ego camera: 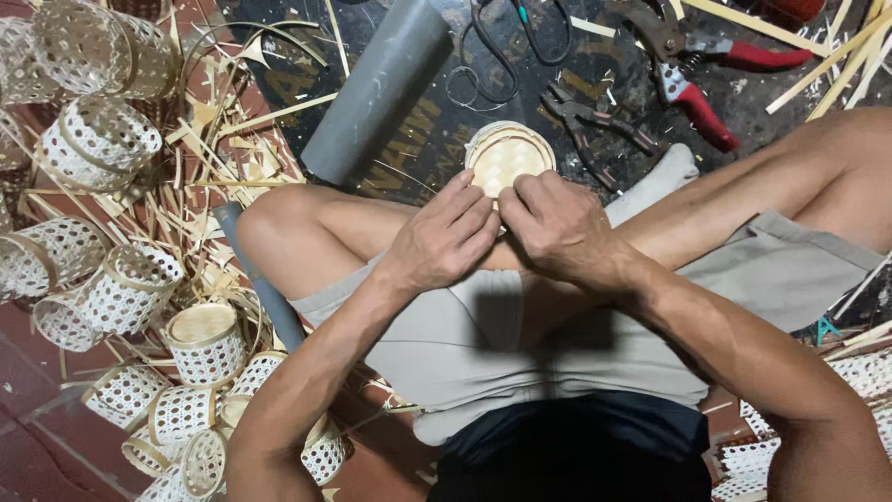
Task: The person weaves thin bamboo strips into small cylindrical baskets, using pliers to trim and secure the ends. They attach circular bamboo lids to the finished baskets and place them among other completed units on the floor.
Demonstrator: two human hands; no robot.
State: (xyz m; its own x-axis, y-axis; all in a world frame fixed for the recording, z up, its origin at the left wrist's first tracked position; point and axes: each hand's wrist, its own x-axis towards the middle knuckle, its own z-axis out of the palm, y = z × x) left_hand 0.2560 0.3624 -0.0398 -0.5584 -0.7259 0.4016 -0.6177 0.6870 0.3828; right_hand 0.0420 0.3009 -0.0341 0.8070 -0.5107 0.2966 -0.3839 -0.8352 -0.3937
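A small round woven bamboo basket [506, 154] with a pale rim is held above my crossed legs, its woven bottom facing the camera. My left hand [446, 234] grips its near left edge with fingers curled. My right hand [556, 226] pinches the near right edge, thumb and fingers pressed together on the rim. Both hands touch each other at the fingertips just below the basket.
Several finished woven baskets [200, 339] lie piled at the left among bamboo strips [209, 139]. A grey tube [376, 88] lies on the dark mat. Red-handled pruners [701, 79], pliers [595, 130] and black scissors [520, 37] lie beyond the basket. Woven strips [864, 372] lie at right.
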